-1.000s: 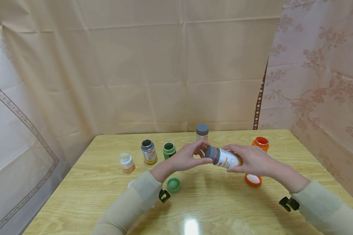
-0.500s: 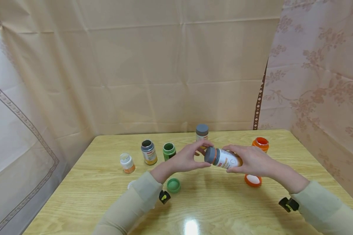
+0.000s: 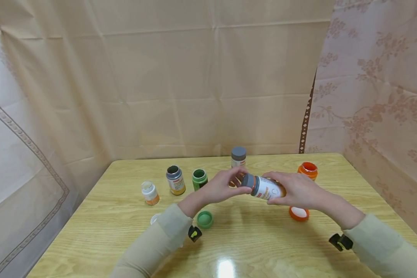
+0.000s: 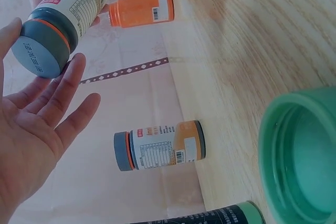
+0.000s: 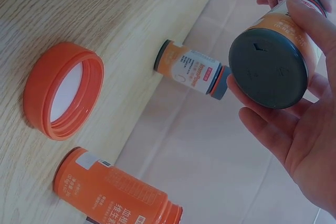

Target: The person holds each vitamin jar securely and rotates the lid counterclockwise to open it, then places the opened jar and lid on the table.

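Note:
My right hand (image 3: 299, 189) grips a supplement bottle (image 3: 268, 188) by its base end, with the bottle tilted sideways above the table and its grey cap (image 4: 39, 51) pointing left. My left hand (image 3: 220, 186) holds that cap between thumb and fingers. An orange ring shows between the cap and the grey neck. In the right wrist view the bottle's dark base (image 5: 269, 69) faces the camera, with fingers and thumb around its side. Behind the hands stands a similar capped bottle (image 4: 163, 147), upright on the table.
Left of the hands stand uncapped bottles: a small white one (image 3: 150, 193), a grey-necked one (image 3: 176, 180) and a green one (image 3: 199, 178). An uncapped orange bottle (image 3: 307, 170) stands behind the right hand. A green cap (image 3: 205, 219), an orange cap (image 3: 299, 213) and a white cap (image 3: 155, 218) lie nearer.
Half a second ago the left fingers were spread wider around the cap; now they are closed in on it again. The bottle and right hand stay nearly still.

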Motion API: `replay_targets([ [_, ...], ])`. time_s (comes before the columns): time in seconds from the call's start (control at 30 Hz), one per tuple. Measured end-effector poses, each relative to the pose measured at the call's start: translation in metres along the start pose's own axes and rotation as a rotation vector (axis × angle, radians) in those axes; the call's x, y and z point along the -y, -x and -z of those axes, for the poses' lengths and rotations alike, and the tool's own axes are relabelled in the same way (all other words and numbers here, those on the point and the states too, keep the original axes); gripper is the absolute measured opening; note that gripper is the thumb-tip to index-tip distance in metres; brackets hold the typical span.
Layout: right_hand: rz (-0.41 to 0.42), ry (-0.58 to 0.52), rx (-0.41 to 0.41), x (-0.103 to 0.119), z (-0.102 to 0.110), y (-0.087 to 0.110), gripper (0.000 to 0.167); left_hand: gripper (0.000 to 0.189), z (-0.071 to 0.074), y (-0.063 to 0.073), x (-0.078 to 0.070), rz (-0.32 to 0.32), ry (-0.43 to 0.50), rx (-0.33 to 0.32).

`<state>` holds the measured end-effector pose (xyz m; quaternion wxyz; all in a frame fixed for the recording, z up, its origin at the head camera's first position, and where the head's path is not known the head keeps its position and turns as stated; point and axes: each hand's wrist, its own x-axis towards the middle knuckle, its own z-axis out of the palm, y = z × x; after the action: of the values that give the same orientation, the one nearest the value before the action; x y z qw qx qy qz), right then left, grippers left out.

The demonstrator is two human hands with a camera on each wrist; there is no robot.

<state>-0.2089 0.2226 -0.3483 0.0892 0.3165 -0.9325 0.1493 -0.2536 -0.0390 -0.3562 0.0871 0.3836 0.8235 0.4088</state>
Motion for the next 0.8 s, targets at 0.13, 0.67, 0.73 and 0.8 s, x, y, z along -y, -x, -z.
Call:
replay_targets([
  [0.13,-0.003,-0.002,0.003,-0.0009,-0.0001,0.0002,0.063,0.047,-0.0004,-0.0005,0.0001,0.015,0.000,0.004],
  [0.67,-0.003,0.007,-0.001,-0.0008,-0.0004,-0.0003,0.064,0.063,0.0030,0.0017,0.0026,-0.112,-0.026,0.033],
  [0.73,0.001,0.008,-0.001,-0.0009,-0.0005,-0.0006,0.064,0.061,0.0028,0.0014,0.0025,-0.127,-0.032,0.037],
  [0.8,0.003,0.007,-0.001,-0.0008,-0.0004,-0.0008,0.065,0.060,0.0028,0.0012,0.0023,-0.131,-0.035,0.039],
])
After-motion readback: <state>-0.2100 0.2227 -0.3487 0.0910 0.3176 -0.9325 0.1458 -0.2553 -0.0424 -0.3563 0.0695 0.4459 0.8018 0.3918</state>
